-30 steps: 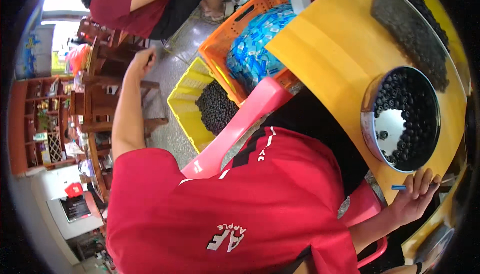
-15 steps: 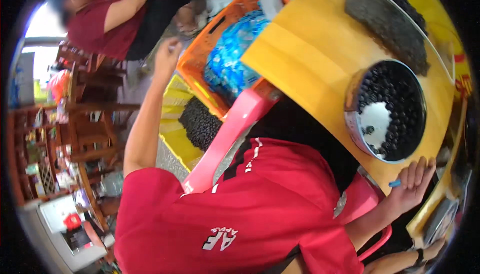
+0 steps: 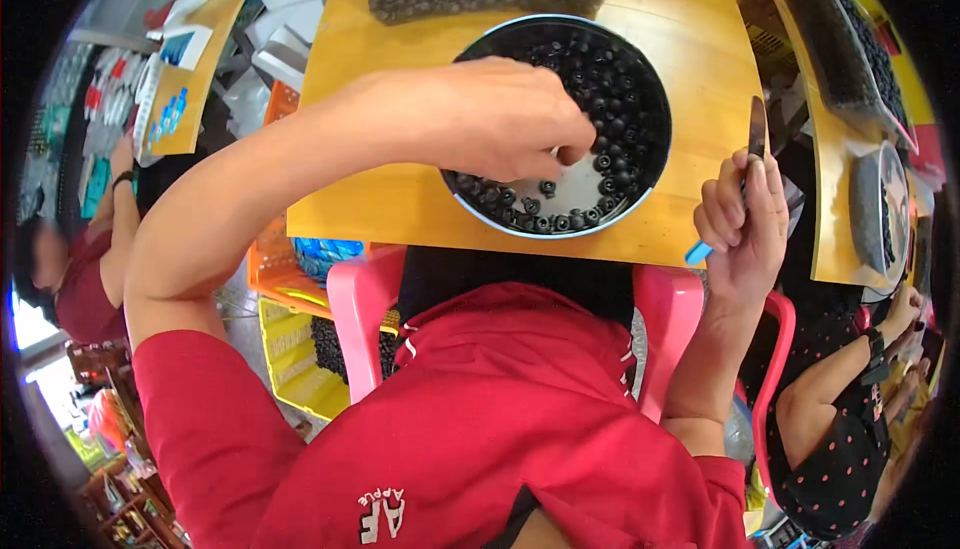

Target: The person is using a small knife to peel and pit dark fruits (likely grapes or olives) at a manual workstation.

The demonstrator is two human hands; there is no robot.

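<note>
Inside the bowl [image 3: 650,164] now, left hand [image 3: 500,119] (formerly outstretched away).

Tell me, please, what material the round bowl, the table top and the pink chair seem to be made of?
Round bowl: probably metal, its rim and bare bottom shiny. Table top: likely wood or laminate, smooth yellow. Pink chair: apparently moulded plastic, glossy and rounded.

We see a round bowl [image 3: 655,164] of shiny metal, its bare floor smooth and reflective, filled with small matt black rubbery-looking rings [image 3: 610,79]. It sits near the front edge of a smooth, satin yellow wooden table [image 3: 390,189]. The chair [image 3: 362,311] is glossy pink plastic. Our right hand [image 3: 745,214] holds a dull metal blade [image 3: 757,129] with a blue plastic handle [image 3: 698,252]. The red shirt [image 3: 520,419] is soft matt cloth.
</note>
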